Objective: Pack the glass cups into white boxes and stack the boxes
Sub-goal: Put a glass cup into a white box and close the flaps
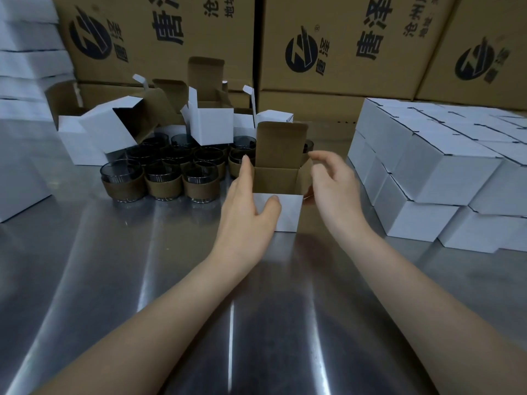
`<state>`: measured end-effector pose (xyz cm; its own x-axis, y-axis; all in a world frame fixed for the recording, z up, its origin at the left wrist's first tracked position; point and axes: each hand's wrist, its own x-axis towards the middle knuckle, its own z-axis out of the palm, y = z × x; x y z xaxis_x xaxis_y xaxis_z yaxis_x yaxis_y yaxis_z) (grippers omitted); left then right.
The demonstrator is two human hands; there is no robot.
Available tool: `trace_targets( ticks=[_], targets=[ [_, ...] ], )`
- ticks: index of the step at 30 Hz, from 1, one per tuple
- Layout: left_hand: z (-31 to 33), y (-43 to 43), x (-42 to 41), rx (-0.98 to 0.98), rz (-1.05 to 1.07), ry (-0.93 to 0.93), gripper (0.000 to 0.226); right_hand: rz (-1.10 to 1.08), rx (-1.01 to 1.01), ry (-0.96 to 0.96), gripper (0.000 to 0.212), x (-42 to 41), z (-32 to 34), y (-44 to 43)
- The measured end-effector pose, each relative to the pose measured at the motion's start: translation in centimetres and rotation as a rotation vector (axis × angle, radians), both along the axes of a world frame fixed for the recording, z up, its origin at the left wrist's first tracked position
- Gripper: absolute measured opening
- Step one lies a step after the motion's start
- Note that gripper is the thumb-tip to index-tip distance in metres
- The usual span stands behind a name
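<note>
A brushed steel surface (137,280), streaked with reflections, fills the foreground. Large brown printed cartons (350,81) wall off the back. An open white box (286,216) stands upright at the centre with its brown lid flap raised. The left hand (245,212) holds its near left corner, thumb on the front face and fingers along the side. The right hand (333,189) hovers at the box's right side, fingers loosely curved and gripping nothing. Dark glass cups (162,178) with brown sleeves cluster behind on the left, among empty open boxes (211,124). Closed white boxes (442,172) are stacked two high on the right.
</note>
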<state>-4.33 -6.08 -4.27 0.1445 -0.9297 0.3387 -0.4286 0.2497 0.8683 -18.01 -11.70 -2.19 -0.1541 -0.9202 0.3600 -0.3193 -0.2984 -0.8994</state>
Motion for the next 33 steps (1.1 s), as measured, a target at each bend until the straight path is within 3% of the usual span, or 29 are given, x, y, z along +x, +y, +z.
trace_targets(
  ticks=[8,13,21,26,29,30,33],
  targets=[
    [0.4,-0.3,0.4,0.06,0.018,0.287,0.065,0.01,0.108,-0.131,0.036,-0.3,0.2,-0.6],
    [0.2,-0.8,0.5,0.084,0.078,0.384,0.046,0.033,0.218,-0.208,0.034,-0.5,0.2,-1.1],
    [0.3,-0.8,1.0,0.133,0.164,0.52,0.049,0.073,0.315,-0.326,0.036,-0.6,0.2,-1.8],
    [0.0,-0.7,0.9,0.084,0.177,0.338,0.05,0.097,0.282,-0.198,0.032,-0.2,0.0,-1.1],
    [-0.1,-0.5,1.0,0.041,0.171,0.247,0.051,0.207,0.249,-0.145,0.019,-0.2,-0.2,-0.8],
    [0.0,-0.4,1.0,0.029,0.166,0.216,0.052,0.247,0.248,-0.12,0.023,-0.3,-0.4,-0.8],
    [0.0,-0.4,1.2,-0.022,0.141,0.154,0.057,0.335,0.198,-0.009,0.06,-0.7,-1.0,-1.0]
  ],
)
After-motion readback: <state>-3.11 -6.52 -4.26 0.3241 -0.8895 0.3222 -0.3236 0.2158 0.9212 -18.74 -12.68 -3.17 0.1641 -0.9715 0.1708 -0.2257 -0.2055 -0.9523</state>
